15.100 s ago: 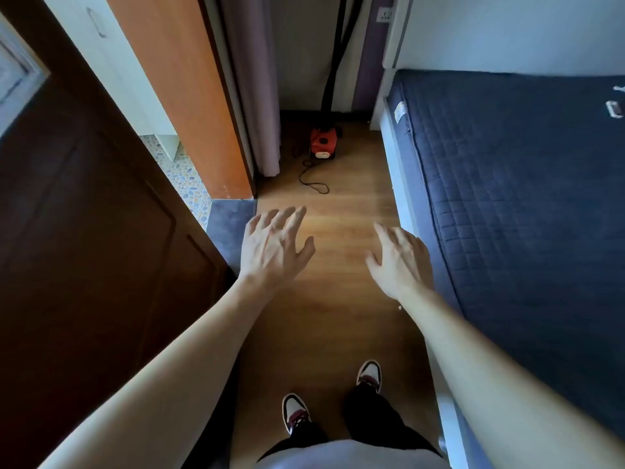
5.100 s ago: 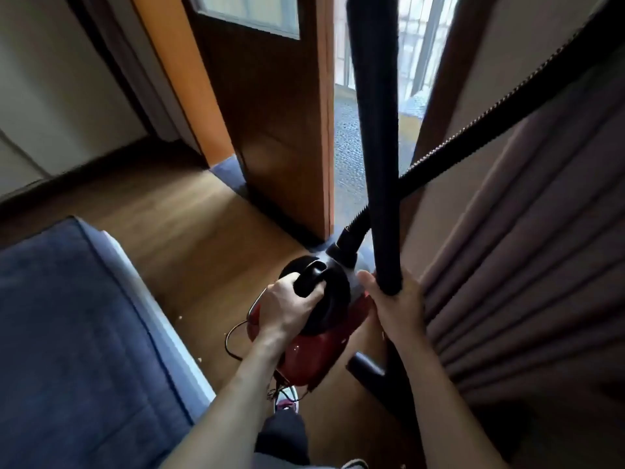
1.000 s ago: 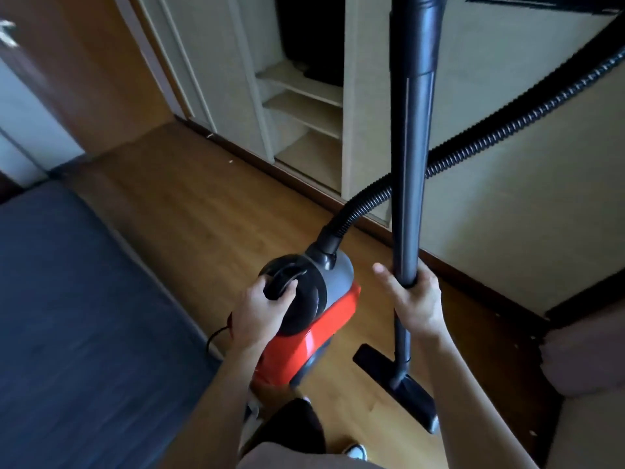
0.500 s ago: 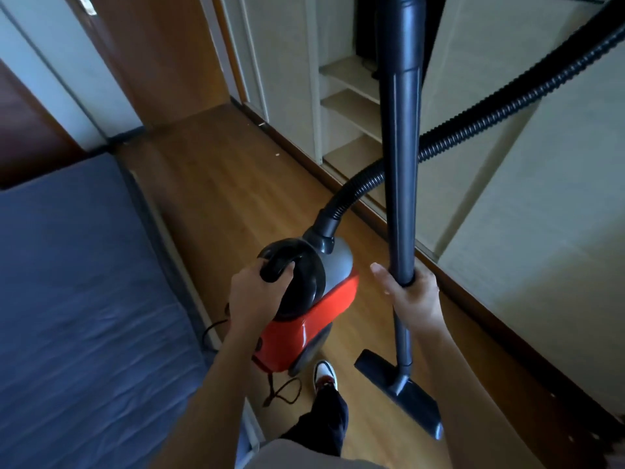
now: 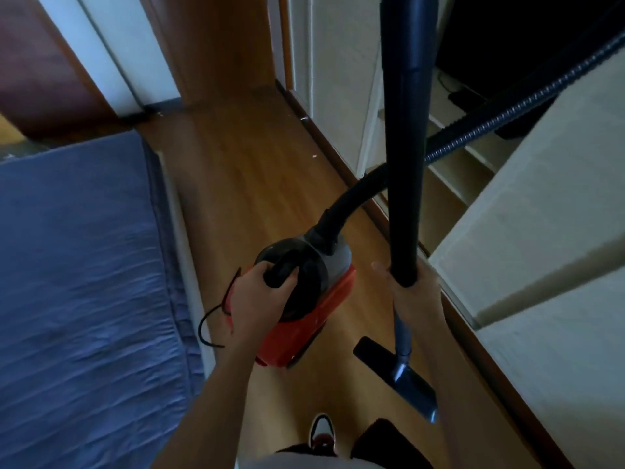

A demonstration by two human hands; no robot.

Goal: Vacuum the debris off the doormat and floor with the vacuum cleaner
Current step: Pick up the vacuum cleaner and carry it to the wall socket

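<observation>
You are carrying the vacuum cleaner (image 5: 304, 330) in the aisle between the bed (image 5: 84, 265) on the left and the cupboard (image 5: 541, 231) on the right. The red canister hangs from your left hand (image 5: 253, 299), whose fingers curl round the black carry handle (image 5: 282, 270) on top. That is the right place to hold it, since the rounded plastic shell looks smooth enough to slip from a bare palm. Judge it compact but motor-heavy, so expect it to swing if you turn fast.

Your right hand (image 5: 416, 299) is wrapped round the wand (image 5: 406, 130) just below its thick upper sleeve and holds it upright. The wand is stiff and probably light, but it is long and top-heavy above your grip. Its floor nozzle (image 5: 395, 377) hangs near your feet, apparently clear of the wooden floor (image 5: 243, 184).

The ribbed hose (image 5: 490, 120) is soft and springy and will likely tug between canister and wand. The loose cord (image 5: 209, 319) dangles by your left wrist and could snag.

Both forearms reach forward, elbows bent. No doormat is in view. A pale speck (image 5: 314, 156) lies on the far floor by the cupboard base.
</observation>
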